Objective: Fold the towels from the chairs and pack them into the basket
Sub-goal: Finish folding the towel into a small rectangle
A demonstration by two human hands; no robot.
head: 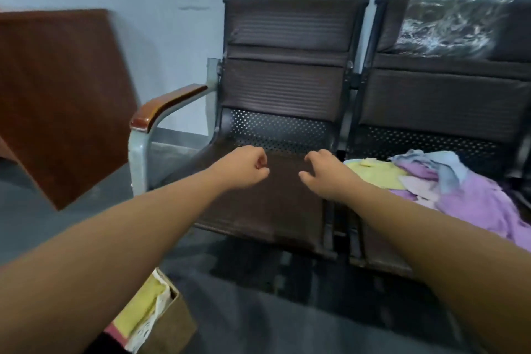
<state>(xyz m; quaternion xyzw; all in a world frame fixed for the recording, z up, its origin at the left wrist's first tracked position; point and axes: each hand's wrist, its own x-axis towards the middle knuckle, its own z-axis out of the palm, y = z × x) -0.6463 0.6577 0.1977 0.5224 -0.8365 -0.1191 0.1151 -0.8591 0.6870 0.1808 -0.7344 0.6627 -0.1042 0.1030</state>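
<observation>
Head view: left hand (247, 165) clenched on nothing, right hand (324, 172) loosely curled, holding nothing, both over chair seat (273, 204). Towels (459, 187) heaped on neighbouring seat; basket (169, 325) on floor, partly packed. Likely between towels; next, reach right, pinch one edge.

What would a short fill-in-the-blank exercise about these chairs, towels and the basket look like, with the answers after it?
1. The pile of towels lies on the seat of the ____ chair.
2. The folded towel in the basket is ____ in colour.
3. The left hand and the right hand, both over the bare seat, hold ____.
Missing words: right; yellow; nothing.
</observation>
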